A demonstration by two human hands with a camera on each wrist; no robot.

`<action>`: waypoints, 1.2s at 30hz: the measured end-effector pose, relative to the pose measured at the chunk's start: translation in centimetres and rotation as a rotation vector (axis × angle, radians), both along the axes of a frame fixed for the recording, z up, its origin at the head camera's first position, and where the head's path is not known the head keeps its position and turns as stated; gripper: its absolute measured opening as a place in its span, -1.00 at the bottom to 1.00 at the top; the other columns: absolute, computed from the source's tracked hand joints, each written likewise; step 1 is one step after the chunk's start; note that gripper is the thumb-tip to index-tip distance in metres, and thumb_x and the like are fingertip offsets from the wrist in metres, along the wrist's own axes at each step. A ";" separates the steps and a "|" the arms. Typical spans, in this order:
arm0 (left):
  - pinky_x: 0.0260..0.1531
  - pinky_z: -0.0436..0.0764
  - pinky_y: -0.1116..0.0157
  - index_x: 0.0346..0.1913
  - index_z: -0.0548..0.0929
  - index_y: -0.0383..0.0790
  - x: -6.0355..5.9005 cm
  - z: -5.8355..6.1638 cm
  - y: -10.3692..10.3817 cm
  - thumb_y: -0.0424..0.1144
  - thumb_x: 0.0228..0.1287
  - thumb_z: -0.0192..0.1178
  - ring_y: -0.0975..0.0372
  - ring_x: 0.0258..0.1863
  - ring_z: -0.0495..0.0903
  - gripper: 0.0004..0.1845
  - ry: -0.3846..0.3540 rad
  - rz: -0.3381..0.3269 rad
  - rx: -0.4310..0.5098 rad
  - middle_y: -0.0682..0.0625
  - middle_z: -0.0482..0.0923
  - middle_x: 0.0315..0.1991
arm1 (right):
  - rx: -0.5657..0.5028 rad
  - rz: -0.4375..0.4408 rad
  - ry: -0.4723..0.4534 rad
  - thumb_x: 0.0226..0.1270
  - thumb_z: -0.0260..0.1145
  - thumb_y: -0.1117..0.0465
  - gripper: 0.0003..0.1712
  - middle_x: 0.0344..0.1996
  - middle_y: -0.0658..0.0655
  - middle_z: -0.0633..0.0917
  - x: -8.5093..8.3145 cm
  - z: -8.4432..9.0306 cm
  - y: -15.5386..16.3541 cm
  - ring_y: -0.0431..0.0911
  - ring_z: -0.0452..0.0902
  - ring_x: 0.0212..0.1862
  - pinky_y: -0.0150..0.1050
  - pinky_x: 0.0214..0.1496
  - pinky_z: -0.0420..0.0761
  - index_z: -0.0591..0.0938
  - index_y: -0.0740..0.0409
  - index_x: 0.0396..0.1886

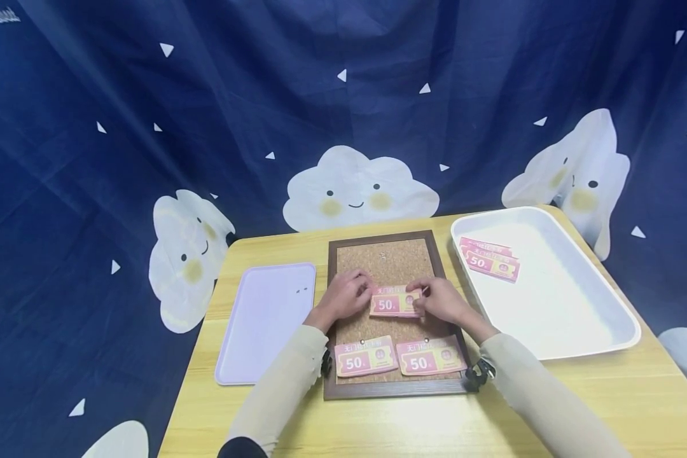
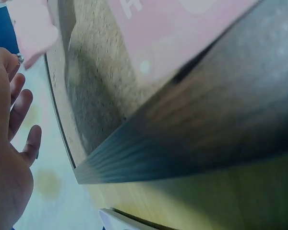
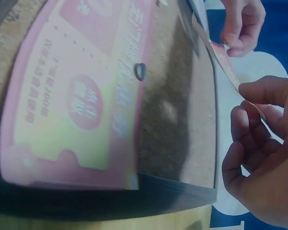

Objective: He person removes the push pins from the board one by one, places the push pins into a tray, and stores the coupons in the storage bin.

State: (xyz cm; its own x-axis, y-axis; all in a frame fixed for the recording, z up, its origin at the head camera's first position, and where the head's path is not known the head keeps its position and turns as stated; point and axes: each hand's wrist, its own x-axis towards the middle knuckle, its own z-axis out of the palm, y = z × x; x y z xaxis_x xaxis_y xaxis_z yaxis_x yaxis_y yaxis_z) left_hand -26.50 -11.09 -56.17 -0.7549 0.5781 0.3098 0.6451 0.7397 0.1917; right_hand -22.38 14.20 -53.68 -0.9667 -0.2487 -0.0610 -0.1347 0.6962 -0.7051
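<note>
Above the middle of the brown-framed corkboard (image 1: 401, 261), my right hand (image 1: 442, 299) pinches the right edge of a pink and yellow coupon (image 1: 386, 305) between thumb and fingers. At the coupon's upper left edge is my left hand (image 1: 349, 294); a small shiny thumbtack (image 2: 20, 58) shows at its fingertips in the left wrist view. Two like coupons, one at the lower left (image 1: 366, 357) and one at the lower right (image 1: 432, 356), lie side by side on the cork. Each has a round tack near its top edge.
To the right stands a white tray (image 1: 549, 318) with several coupons (image 1: 491, 262) at its left side. A pale purple tray (image 1: 269, 324) on the left holds small dark tacks (image 1: 301, 291). Small tacks (image 1: 382, 256) show on the upper cork. A dark blue curtain (image 1: 235, 95) hangs behind the table.
</note>
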 end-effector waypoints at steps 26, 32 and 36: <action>-0.28 0.42 0.26 -0.39 0.55 0.05 -0.5 0.5 -2.9 -0.08 0.11 0.04 0.29 -0.25 0.43 -0.90 0.030 0.094 -0.019 0.18 0.48 -0.22 | -0.007 -0.084 0.070 -0.05 0.27 0.27 -0.67 -0.46 0.07 0.60 -1.3 3.2 3.0 -0.10 0.47 -0.39 -0.31 -0.45 0.45 0.60 0.02 -0.18; -0.30 0.41 0.28 -0.40 0.55 0.04 -0.7 0.2 -3.3 -0.07 0.10 0.04 0.30 -0.32 0.40 -0.89 0.037 0.110 -0.034 0.20 0.48 -0.28 | -0.017 -0.098 0.039 -0.05 0.26 0.28 -0.64 -0.39 0.10 0.61 -1.4 3.4 3.7 -0.07 0.49 -0.34 -0.31 -0.51 0.47 0.59 0.02 -0.15; -0.28 0.42 0.28 -0.41 0.56 0.06 -0.7 0.0 -3.5 -0.08 0.09 0.05 0.31 -0.30 0.42 -0.90 0.050 0.119 -0.025 0.21 0.49 -0.28 | -0.009 -0.106 0.049 -0.04 0.25 0.29 -0.62 -0.32 0.14 0.63 -1.5 3.5 4.2 -0.06 0.52 -0.32 -0.32 -0.46 0.49 0.59 0.02 -0.13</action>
State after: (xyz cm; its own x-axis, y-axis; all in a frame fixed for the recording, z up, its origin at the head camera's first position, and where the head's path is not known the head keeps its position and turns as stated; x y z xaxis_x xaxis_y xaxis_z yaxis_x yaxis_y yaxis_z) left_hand -27.24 -14.57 -56.13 -0.8025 0.4934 0.3355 0.5608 0.8157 0.1418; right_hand -23.89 18.36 -50.22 -0.9894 -0.1451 -0.0114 -0.0948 0.7023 -0.7056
